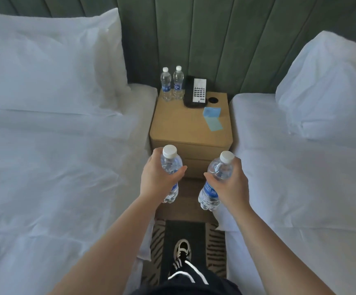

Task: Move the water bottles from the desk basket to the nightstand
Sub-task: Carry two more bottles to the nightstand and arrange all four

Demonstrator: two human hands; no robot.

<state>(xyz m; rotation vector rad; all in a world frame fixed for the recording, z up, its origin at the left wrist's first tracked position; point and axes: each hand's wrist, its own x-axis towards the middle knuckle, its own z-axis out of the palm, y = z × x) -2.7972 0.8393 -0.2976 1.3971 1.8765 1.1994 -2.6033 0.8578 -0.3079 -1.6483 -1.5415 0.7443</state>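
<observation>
Two bottles in the hands, short of the nightstand (pixel 191 126) and held in front of its drawer face, below the level of its top. Left hand (pixel 159 179) wrapped round the left bottle (pixel 170 167) at mid-body, cap up, axis near upright. Right hand (pixel 229 182) wrapped round the right bottle (pixel 212 188) likewise, cap tilted slightly outward to the right, base swung inward. Both grips firm, fingers fully round the plastic.

Straight ahead and up from both hands: the nightstand top, between two beds. Already standing at its back left corner, a pair of bottles (pixel 171 84), upright, just beside each other and beside a phone (pixel 195 91). At the right, a blue card (pixel 212 119). Bare wood across the front and the left middle.

Probably the carrying step close to its end, placement not yet begun. Left hand marginally nearer the open spot in front of the standing pair; right hand lined up with the card side, so likely needing to set down toward the centre. Needed next: lift above the top edge, then forward, and right the tilted bottle before setting its base flat. Desk basket not in view.
</observation>
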